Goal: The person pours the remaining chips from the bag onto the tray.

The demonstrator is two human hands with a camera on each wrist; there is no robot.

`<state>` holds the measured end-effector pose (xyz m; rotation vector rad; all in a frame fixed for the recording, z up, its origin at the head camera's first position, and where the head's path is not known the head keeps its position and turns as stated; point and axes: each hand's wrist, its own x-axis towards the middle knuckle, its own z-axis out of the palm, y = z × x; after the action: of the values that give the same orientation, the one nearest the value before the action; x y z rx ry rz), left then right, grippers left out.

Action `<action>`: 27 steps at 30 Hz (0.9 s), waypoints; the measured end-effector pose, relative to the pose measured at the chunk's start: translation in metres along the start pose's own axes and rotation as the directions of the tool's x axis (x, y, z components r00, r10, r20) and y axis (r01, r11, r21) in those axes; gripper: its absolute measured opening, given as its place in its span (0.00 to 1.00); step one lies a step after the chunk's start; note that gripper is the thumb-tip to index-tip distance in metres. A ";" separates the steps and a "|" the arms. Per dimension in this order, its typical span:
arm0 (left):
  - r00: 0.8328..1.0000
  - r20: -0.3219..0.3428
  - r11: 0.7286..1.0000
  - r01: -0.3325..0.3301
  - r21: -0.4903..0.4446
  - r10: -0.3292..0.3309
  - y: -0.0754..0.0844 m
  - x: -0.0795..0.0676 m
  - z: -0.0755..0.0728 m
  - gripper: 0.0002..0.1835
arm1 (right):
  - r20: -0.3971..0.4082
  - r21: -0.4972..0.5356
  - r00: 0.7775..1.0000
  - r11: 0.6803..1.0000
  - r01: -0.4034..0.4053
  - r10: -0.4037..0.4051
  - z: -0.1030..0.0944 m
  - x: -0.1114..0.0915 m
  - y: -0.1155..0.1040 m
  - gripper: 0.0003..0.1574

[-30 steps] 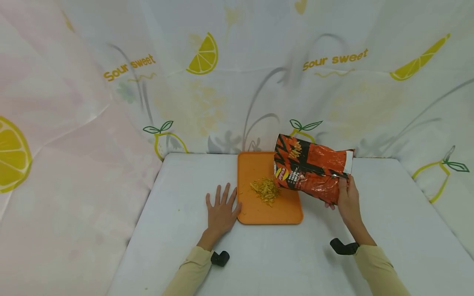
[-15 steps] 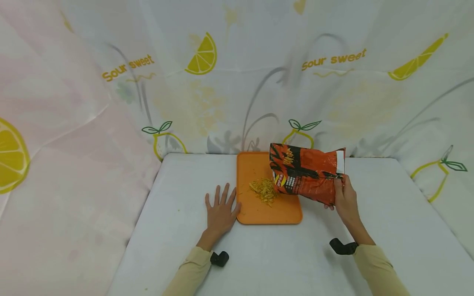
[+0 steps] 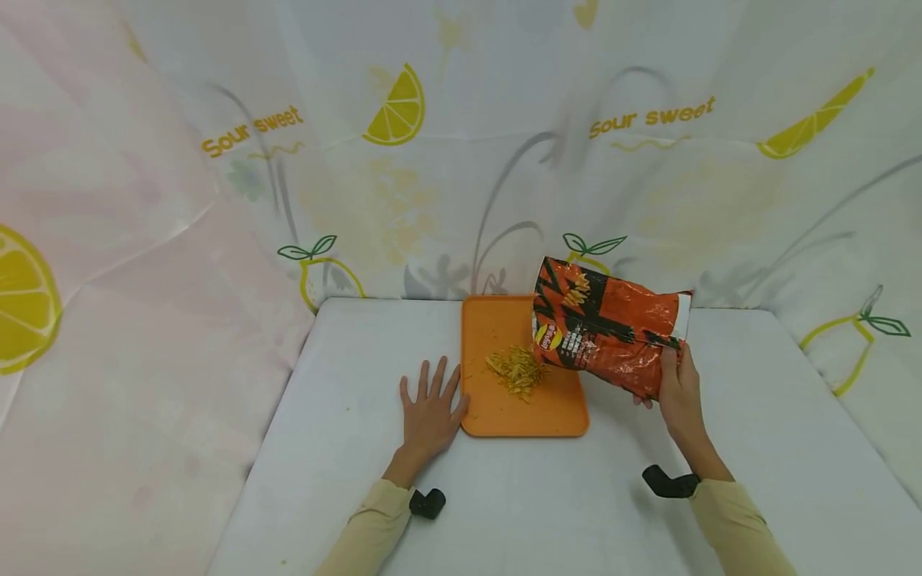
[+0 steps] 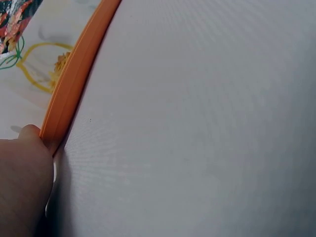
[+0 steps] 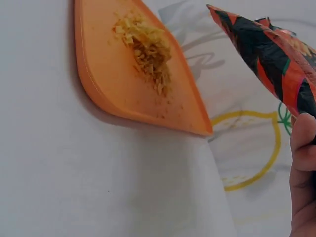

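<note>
My right hand (image 3: pixel 683 400) grips the right end of a red and black chip bag (image 3: pixel 612 328), thumb on its near face. The bag is held tilted on its side above the right part of an orange tray (image 3: pixel 504 418), its left end over the tray. On the tray lies a pile of yellow stick-shaped chips (image 3: pixel 517 374), partly covered by the bag in the head view. My left hand (image 3: pixel 430 420) lies palm down with fingers spread, thumb at the tray's left rim. In the right wrist view, my fingers (image 5: pixel 302 163) curl at the bag's lower edge.
The white table (image 3: pixel 346 448) bears the tray near its back edge. Behind and to the left hangs a pale curtain (image 3: pixel 461 200) printed with lemons. Small crumbs dot the tray around the pile. Each wrist wears a black camera mount (image 3: pixel 428 504).
The bag dipped left and down over the pile half a second ago, then came back up and right. My left hand and the tray have stayed in place.
</note>
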<state>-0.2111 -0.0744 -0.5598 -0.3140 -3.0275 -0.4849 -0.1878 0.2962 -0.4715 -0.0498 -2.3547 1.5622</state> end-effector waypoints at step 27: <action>1.000 0.003 1.000 -0.004 0.007 0.004 -0.002 0.002 0.003 0.34 | -0.018 -0.128 0.999 0.991 0.027 -0.030 0.002 0.004 0.000 0.18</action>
<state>-0.2131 -0.0749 -0.5628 -0.3211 -3.0304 -0.4739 -0.1920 0.2952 -0.4713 -0.0602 -2.4263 1.3900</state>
